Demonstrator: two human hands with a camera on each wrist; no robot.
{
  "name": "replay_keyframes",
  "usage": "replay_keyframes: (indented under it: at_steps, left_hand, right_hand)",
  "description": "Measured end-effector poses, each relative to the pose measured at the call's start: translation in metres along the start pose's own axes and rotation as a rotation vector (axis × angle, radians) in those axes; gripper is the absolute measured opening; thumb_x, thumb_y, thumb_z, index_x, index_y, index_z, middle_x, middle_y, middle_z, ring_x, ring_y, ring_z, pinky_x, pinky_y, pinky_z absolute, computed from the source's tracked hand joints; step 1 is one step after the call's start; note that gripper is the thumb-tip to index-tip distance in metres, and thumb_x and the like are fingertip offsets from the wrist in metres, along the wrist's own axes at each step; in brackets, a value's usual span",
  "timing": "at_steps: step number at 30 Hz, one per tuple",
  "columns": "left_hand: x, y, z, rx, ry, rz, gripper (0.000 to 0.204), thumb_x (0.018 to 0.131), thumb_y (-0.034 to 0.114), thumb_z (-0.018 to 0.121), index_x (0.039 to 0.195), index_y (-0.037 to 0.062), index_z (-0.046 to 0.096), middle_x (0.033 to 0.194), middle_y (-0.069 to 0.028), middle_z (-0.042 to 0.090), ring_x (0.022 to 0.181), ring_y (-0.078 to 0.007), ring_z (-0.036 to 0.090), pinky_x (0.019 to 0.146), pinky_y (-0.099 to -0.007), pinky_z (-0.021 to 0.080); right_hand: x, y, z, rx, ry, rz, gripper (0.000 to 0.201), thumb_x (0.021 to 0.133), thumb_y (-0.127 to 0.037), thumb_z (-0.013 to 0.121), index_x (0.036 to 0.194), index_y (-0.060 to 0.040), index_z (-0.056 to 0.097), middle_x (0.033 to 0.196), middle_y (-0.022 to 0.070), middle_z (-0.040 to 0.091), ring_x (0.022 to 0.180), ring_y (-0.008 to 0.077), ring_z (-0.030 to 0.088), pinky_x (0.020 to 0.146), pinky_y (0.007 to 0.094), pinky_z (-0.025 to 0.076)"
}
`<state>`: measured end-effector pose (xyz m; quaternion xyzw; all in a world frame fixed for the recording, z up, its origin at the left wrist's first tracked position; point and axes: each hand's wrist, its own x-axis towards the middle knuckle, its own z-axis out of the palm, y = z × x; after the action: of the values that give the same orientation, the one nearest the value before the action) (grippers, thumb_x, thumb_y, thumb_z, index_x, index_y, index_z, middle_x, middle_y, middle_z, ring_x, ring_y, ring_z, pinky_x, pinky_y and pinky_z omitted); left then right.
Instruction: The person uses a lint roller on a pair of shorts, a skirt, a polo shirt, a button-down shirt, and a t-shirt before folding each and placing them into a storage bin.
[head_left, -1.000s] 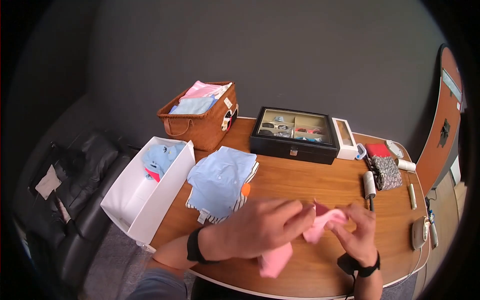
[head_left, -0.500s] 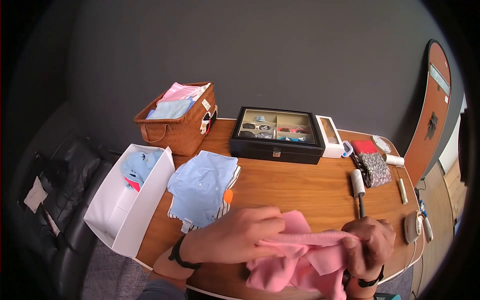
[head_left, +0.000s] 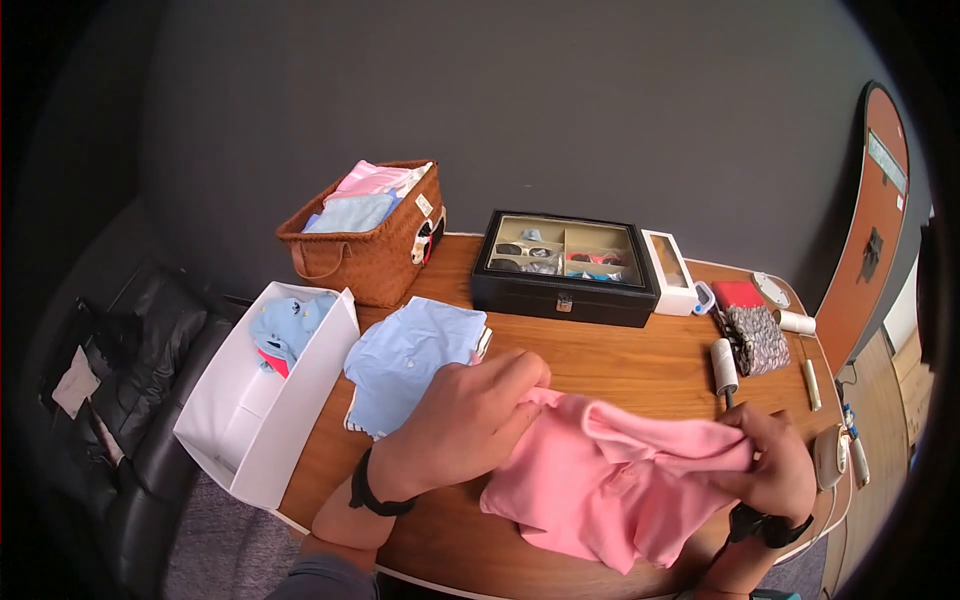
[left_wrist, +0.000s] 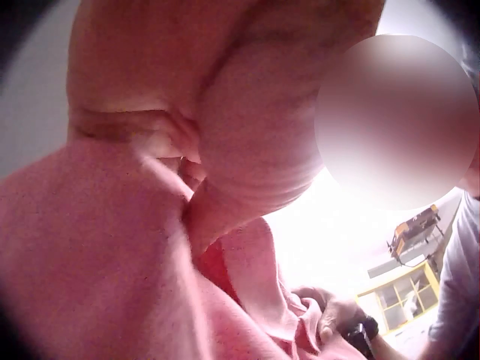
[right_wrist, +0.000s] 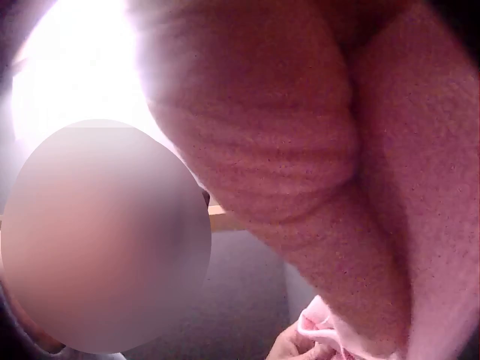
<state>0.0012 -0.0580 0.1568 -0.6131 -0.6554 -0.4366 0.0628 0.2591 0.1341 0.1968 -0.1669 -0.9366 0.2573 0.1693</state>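
A pink garment (head_left: 610,470) is spread between my two hands over the near part of the table, its upper edge folded and sagging in the middle. My left hand (head_left: 460,425) pinches its left upper corner. At the opposite corner, my right hand (head_left: 775,465) grips the fabric between thumb and fingers. The left wrist view shows the pink cloth (left_wrist: 97,247) draped beneath the thumb. Just left of the garment lies a folded light-blue shirt (head_left: 405,350) on striped cloth, partly behind my left hand.
A white box (head_left: 310,410) holding blue clothing stands at the left. Behind are a brown basket (head_left: 370,265) of clothes and a black glasses case (head_left: 560,305). On the right lie a lint roller (head_left: 724,365), a patterned pouch (head_left: 758,345) and a white corded device (head_left: 828,455).
The pink garment, bunched between my hands at first, is now opened out wider. My hands have moved apart, the right one going further right. The head view has shifted slightly.
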Motion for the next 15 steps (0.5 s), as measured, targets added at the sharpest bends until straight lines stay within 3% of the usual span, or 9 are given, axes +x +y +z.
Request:
replay_keyframes:
  at_steps: [1,3,4,5,7,9,11,13,15]
  left_hand:
    - [0.000,0.002,-0.001,0.085,0.062,0.053,0.014,0.082,0.007,0.071,0.086,0.0021,0.059,0.074,-0.0120,0.060,0.060,-0.0288,0.060,0.054,-0.0347,0.045]
    - [-0.001,0.003,-0.007,0.147,0.004,0.056,0.016,0.083,0.011,0.071,0.083,0.0030,0.057,0.072,-0.0103,0.057,0.062,-0.0289,0.060,0.053,-0.0366,0.045]
    - [-0.003,0.002,-0.010,0.206,-0.062,0.050,0.020,0.083,0.015,0.071,0.080,0.0039,0.054,0.070,-0.0086,0.054,0.063,-0.0291,0.060,0.053,-0.0384,0.046]
    - [-0.005,0.003,-0.015,0.206,-0.061,0.052,0.020,0.083,0.015,0.071,0.080,0.0039,0.054,0.070,-0.0086,0.054,0.063,-0.0291,0.060,0.053,-0.0384,0.046]
    - [-0.007,0.005,-0.027,0.241,-0.079,0.134,0.026,0.077,0.020,0.076,0.072,0.0047,0.055,0.070,-0.0059,0.050,0.060,-0.0257,0.057,0.051,-0.0367,0.044]
    - [-0.014,0.012,-0.043,0.221,-0.127,0.127,0.024,0.075,0.018,0.075,0.073,0.0049,0.055,0.071,-0.0059,0.050,0.059,-0.0256,0.055,0.051,-0.0363,0.043]
    - [-0.018,0.016,-0.050,0.203,-0.167,0.121,0.022,0.073,0.016,0.075,0.073,0.0051,0.056,0.071,-0.0060,0.049,0.058,-0.0255,0.054,0.051,-0.0360,0.043]
    - [-0.020,0.019,-0.051,0.203,0.001,0.162,0.018,0.068,0.009,0.072,0.074,0.0050,0.055,0.072,-0.0074,0.048,0.059,-0.0269,0.055,0.052,-0.0360,0.043]
    - [-0.017,0.023,-0.051,0.136,0.078,0.172,0.014,0.067,0.002,0.067,0.077,0.0035,0.057,0.073,-0.0082,0.052,0.059,-0.0279,0.057,0.053,-0.0355,0.045]
  right_hand:
    - [-0.003,0.003,-0.001,-0.002,0.003,-0.004,0.035,0.064,-0.010,0.084,0.093,-0.0020,0.064,0.073,0.0117,0.065,0.064,0.0278,0.066,0.061,0.0311,0.050]
    - [-0.010,0.012,0.001,-0.163,0.288,0.034,0.030,0.065,0.001,0.072,0.093,0.0003,0.063,0.082,0.0139,0.066,0.083,0.0288,0.067,0.075,0.0305,0.050]
    - [-0.009,0.017,0.006,0.106,0.388,0.049,0.032,0.064,0.007,0.064,0.096,0.0025,0.064,0.092,0.0147,0.066,0.096,0.0256,0.065,0.081,0.0290,0.048]
    - [-0.004,0.013,0.013,0.106,0.390,0.048,0.032,0.064,0.007,0.064,0.096,0.0025,0.064,0.092,0.0147,0.066,0.096,0.0256,0.065,0.081,0.0290,0.048]
    - [0.005,-0.001,0.027,0.540,0.876,-0.010,0.032,0.066,0.008,0.064,0.098,0.0031,0.065,0.096,0.0135,0.063,0.090,0.0212,0.061,0.076,0.0272,0.046]
    - [-0.006,0.022,0.021,0.513,0.821,-0.038,0.032,0.073,0.008,0.065,0.105,0.0044,0.064,0.107,0.0134,0.061,0.093,0.0188,0.058,0.077,0.0269,0.045]
    - [-0.008,0.030,0.018,0.152,0.830,-0.301,0.031,0.079,0.004,0.067,0.110,0.0069,0.061,0.110,0.0137,0.060,0.098,0.0183,0.058,0.081,0.0286,0.046]
    - [-0.008,0.030,0.021,0.059,0.851,-0.330,0.027,0.087,0.002,0.064,0.113,0.0088,0.057,0.110,0.0127,0.060,0.101,0.0172,0.056,0.082,0.0301,0.046]
    - [-0.007,0.041,0.033,0.248,1.231,-0.281,0.019,0.093,0.001,0.060,0.111,0.0071,0.058,0.106,0.0117,0.061,0.097,0.0156,0.057,0.080,0.0285,0.046]
